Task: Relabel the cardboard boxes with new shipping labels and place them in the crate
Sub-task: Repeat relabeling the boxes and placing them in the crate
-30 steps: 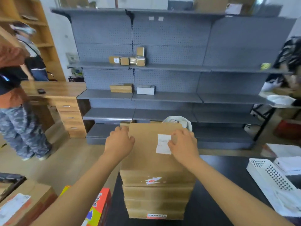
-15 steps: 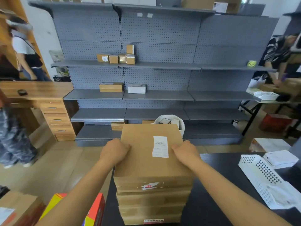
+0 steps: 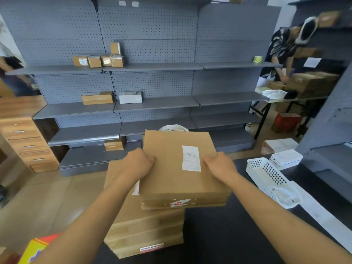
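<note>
— Where does the top box [image 3: 177, 168] sit?
— Between both hands, above the bench [image 3: 228, 235], right of the stack [image 3: 141, 225].
— And the basket [image 3: 266, 174]?
— On the bench, right of the box; shelves [image 3: 152, 100] stand behind.

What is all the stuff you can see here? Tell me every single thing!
Flat brown cardboard box with a white label: one, held above the stack, shifted right.
Stack of flat brown cardboard boxes: several, on the black table's left edge.
Black table: one, in front.
White perforated plastic basket: one, on the table at right.
Grey metal shelving: back wall.
Small brown parcels: about five, upper shelf.
Wooden drawer unit: one, left.
Other people: at least one, far right.
Left hand: grips the held box's left edge.
Right hand: grips its right edge.
</note>
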{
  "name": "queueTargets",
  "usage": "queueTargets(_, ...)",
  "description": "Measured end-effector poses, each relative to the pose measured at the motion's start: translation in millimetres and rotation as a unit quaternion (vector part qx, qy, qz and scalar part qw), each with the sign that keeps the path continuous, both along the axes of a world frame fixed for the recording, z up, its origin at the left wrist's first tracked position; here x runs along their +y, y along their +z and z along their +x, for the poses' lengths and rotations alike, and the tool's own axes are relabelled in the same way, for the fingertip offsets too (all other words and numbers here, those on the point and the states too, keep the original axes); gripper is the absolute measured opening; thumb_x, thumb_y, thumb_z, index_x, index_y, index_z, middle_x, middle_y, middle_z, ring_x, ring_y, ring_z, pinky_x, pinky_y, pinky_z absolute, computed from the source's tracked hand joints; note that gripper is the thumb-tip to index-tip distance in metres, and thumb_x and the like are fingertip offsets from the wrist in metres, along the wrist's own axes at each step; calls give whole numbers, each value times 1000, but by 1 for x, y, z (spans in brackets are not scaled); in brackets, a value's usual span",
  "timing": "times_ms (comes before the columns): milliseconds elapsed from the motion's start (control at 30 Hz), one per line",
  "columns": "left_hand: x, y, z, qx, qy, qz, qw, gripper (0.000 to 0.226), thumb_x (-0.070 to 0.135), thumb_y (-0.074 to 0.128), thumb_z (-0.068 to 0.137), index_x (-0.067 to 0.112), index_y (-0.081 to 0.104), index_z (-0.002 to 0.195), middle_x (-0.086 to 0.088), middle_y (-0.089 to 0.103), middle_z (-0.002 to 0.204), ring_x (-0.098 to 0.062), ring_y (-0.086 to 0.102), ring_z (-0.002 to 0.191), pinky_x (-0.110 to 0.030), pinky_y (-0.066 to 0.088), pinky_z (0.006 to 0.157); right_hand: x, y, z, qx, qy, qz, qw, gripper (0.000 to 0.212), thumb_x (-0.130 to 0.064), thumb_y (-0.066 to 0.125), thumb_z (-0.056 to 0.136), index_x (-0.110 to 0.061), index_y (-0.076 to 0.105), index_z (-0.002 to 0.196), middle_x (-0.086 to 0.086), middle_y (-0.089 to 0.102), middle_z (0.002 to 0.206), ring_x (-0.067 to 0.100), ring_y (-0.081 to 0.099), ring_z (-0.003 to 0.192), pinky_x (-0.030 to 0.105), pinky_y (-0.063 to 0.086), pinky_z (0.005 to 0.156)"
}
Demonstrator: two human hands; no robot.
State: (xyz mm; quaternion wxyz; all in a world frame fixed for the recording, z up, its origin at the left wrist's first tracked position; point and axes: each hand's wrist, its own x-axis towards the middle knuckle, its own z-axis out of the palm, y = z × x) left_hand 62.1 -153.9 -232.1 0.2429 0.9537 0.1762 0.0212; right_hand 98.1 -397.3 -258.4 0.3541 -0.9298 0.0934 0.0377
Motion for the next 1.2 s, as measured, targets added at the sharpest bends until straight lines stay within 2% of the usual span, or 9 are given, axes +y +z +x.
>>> queueTargets(267,-121,-7,27,-22,-16,3,1000,25,38,49,94,13,52,90,-12,64,104,-24,52,80,-30,40,68,-119,-11,34,4,-14,6,1000,49,-42,46,92,-9,48,127,9,61,115,24,54,89,31,41,71)
queueTargets(400,-184,-26,39,-1,-23,-27,999,33,37,51,94,8,55,110,-10,62,110,-19,49,82,-29,38,68,-181,-26,42,14,-19,3,1000,44,-41,46,92,-9,53,122,12,60,120,27,56,94,31,41,76)
queueTargets(500,-214,-48,40,37,-25,-42,998,38,36,52,94,7,54,119,-10,62,117,-23,57,96,-28,42,74,-211,-48,45,17,-1,-5,1000,28,-37,45,94,-14,58,102,10,64,114,19,55,80,28,39,66)
queueTargets(600,-224,-71,38,82,-25,-54,995,44,32,50,95,2,49,127,-13,59,124,-28,56,111,-29,42,81,-225,-71,45,54,13,-2,998,46,-43,47,95,-10,52,126,9,61,121,24,58,96,29,40,74)
queueTargets(700,-226,-96,35,121,-2,-65,991,46,32,49,95,0,44,127,-15,54,127,-30,54,113,-31,41,82,-228,-95,48,74,32,1,997,48,-41,51,94,-9,50,130,9,60,126,27,58,110,30,39,79)
queueTargets(867,-229,-138,37,156,22,-99,983,45,30,49,95,0,41,128,-17,53,128,-32,54,110,-31,41,79,-225,-138,52,120,25,3,992,52,-41,52,92,-5,48,129,12,60,122,28,60,104,31,46,77)
queueTargets(1000,-232,-166,39,166,41,-119,978,46,29,48,96,2,38,133,-13,54,124,-24,53,96,-30,41,74,-226,-168,53,137,22,-11,990,54,-44,52,92,-7,44,131,11,57,124,28,58,105,29,39,72)
queueTargets(1100,-236,-183,36,168,50,-113,978,46,28,48,97,2,37,133,-14,55,122,-20,48,88,-29,38,68,-226,-182,49,139,14,6,990,53,-41,55,92,-8,43,133,10,56,126,28,58,109,30,43,77)
queueTargets(1200,-240,-198,35,181,61,-111,975,49,28,50,96,3,35,135,-14,54,124,-22,50,92,-29,37,69,-229,-194,48,132,13,23,991,52,-39,56,91,-9,43,132,10,55,127,28,58,108,34,48,84)
